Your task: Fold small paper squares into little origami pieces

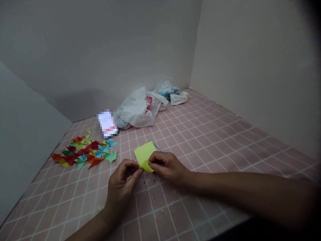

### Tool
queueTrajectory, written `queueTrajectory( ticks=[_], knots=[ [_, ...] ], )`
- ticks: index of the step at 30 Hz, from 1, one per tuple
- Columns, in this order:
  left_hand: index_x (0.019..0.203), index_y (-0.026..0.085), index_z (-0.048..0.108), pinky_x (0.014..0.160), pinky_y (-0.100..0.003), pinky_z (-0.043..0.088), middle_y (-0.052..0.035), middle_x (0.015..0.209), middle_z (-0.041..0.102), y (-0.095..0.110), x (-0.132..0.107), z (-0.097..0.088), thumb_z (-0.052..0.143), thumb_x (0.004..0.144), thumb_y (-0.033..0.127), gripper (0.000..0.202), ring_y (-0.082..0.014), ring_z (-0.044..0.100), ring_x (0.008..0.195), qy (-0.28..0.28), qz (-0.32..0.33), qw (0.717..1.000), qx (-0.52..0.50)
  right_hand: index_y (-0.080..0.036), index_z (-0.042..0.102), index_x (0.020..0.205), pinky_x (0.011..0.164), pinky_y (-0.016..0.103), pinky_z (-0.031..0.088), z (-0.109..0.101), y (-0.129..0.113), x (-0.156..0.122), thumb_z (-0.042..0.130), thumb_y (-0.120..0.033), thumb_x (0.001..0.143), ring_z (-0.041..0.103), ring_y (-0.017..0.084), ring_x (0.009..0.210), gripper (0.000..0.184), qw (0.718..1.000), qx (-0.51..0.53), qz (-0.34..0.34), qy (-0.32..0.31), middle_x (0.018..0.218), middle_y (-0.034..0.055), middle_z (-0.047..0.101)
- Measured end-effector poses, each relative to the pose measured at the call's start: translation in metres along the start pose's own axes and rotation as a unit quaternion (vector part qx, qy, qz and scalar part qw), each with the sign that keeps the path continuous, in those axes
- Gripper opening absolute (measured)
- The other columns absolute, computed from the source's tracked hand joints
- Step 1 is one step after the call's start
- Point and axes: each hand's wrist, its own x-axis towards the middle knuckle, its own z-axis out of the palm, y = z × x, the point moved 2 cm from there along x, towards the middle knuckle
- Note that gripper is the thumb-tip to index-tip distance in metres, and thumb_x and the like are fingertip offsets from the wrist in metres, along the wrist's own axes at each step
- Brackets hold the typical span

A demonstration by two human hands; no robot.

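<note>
Bearing everything, the tabletop (200, 134): pink with a white grid.
White plastic bag (134, 107): crumpled, on the far side.
Folded-paper heap (94, 145): many-coloured, beyond and left of the left hand.
Left hand (120, 185): thumb and forefinger closed on the yellow piece's left end.
Right hand (173, 169): thumb and forefinger likewise pinching its right end.
Paper stack (144, 152): yellow-topped, just beyond the fingertips.
Yellow piece (146, 166): partly folded, between both pinches, at the stack's near edge.

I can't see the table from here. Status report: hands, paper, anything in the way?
Left hand and right hand both pinching small yellow paper. It's bent, not flat. Square sheets just beyond; folded paper pieces off left.
</note>
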Motion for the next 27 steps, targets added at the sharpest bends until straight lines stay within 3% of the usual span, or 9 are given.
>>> queueTrajectory(
  ticks=[12, 27],
  knots=[
    [0.083, 0.020, 0.065, 0.065, -0.026, 0.053, 0.0004, 0.078, 0.064, 0.0040, 0.0012, 0.0010, 0.067, 0.082, 0.020, 0.003, -0.0152, 0.063, 0.071, 0.001, 0.009, 1.000, 0.005, -0.018, 0.060, 0.075, 0.063, 0.025, 0.037, 0.0004, -0.0021, 0.0003, 0.058, -0.022, 0.085, 0.050, 0.012, 0.066, 0.011, 1.000, -0.004, -0.001, 0.009, 0.070, -0.0010, 0.056],
    [0.086, 0.019, 0.064, 0.066, -0.025, 0.055, 0.0002, 0.079, 0.068, 0.0019, 0.0020, 0.0038, 0.072, 0.077, 0.020, 0.012, -0.0148, 0.066, 0.074, 0.018, -0.060, 0.995, -0.082, -0.018, 0.060, 0.077, 0.063, 0.026, 0.038, 0.0002, -0.0025, -0.0003, 0.059, -0.022, 0.086, 0.051, 0.012, 0.066, 0.010, 1.000, 0.017, 0.003, 0.018, 0.069, -0.0013, 0.056]
  ],
)
